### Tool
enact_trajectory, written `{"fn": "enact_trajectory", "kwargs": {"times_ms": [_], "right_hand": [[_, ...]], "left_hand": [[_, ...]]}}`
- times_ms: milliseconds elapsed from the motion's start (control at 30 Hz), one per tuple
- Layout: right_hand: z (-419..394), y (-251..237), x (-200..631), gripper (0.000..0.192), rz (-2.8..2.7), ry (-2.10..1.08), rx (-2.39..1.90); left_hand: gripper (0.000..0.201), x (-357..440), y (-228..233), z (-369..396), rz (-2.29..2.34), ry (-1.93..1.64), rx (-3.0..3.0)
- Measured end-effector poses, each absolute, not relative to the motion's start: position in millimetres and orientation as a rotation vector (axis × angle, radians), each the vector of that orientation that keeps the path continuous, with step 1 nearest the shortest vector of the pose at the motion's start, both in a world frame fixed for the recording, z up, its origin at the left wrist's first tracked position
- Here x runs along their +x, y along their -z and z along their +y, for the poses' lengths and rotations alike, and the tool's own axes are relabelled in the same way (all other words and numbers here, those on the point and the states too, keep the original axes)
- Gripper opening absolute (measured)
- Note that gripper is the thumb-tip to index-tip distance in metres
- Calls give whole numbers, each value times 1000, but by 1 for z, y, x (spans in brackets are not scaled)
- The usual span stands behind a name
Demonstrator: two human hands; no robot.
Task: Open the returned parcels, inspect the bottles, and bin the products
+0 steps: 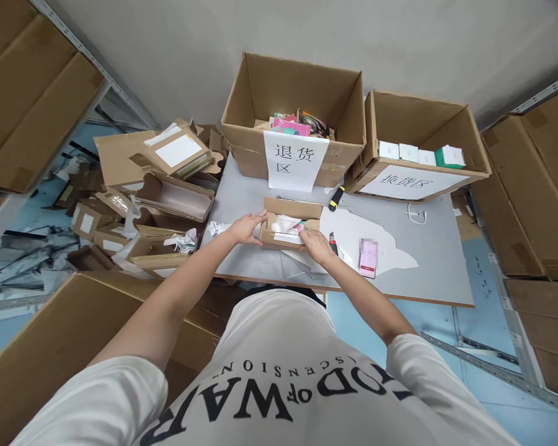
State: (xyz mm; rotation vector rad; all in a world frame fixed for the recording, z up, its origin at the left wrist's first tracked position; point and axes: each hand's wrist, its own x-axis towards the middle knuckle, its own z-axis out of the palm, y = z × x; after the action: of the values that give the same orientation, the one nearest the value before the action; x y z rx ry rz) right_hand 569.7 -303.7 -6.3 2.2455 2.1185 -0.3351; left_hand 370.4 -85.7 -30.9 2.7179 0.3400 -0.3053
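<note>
A small open cardboard box (289,238) lies on the grey table, its back flap raised. White crumpled paper (286,223) and something pink and green (299,227) show inside it. My left hand (247,230) grips the box's left end, fingers at the back corner and thumb toward the front. At the right front corner, my right hand (317,246) holds the box with its fingertips over the rim; whether they also touch the contents is hidden. A red-and-black cutter (333,243) lies just beside the right hand.
Behind stand two big cartons with paper signs, one (246,148) holding colourful packages, the other (369,155) white boxes. A yellow-black cutter (336,198), torn white paper (385,238) and a phone (367,258) lie on the table (439,248). Opened cartons (174,197) pile up left.
</note>
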Motion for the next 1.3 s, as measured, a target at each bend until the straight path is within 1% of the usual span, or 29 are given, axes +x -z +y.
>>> {"fn": "enact_trajectory", "kwargs": {"times_ms": [33,100,167,233,400,500,567,667,700,767,833,933,1067,1233,1300], "right_hand": [[-307,7,568,20,2130,289,2225],[-314,10,565,31,2164,217,2189],[-324,14,562,37,2214,209,2175],[-338,23,558,39,2263,234,2190],[-367,54,545,57,2285,307,2242],[-372,61,542,61,2277,404,2265],[-371,55,544,60,2288,439,2293],[-361,34,554,47,2278,503,2382],[-355,26,559,43,2256,547,2412],[-338,10,571,40,2203,644,2425],[-315,-3,582,40,2178,649,2379],[-278,-12,587,40,2137,558,2199],[-247,-12,575,33,1963,425,1932],[-240,-17,565,29,1824,308,1950],[-243,-24,567,28,1773,280,2006]], "left_hand": [[100,370,29,-86,347,309,2720],[99,372,26,-86,351,315,2725],[97,373,25,-85,353,319,2728],[95,374,24,-84,343,328,2724],[97,371,28,-86,313,320,2698],[96,369,26,-88,330,350,2700],[95,369,21,-89,361,393,2710],[89,372,6,-94,420,391,2728],[83,374,1,-98,443,348,2737],[66,383,-9,-109,448,218,2762],[48,396,-14,-122,327,129,2790],[33,421,-14,-138,60,215,2843],[28,441,-6,-146,56,414,2966],[25,441,-2,-146,178,433,3095],[27,438,-4,-148,316,413,3087]]}}
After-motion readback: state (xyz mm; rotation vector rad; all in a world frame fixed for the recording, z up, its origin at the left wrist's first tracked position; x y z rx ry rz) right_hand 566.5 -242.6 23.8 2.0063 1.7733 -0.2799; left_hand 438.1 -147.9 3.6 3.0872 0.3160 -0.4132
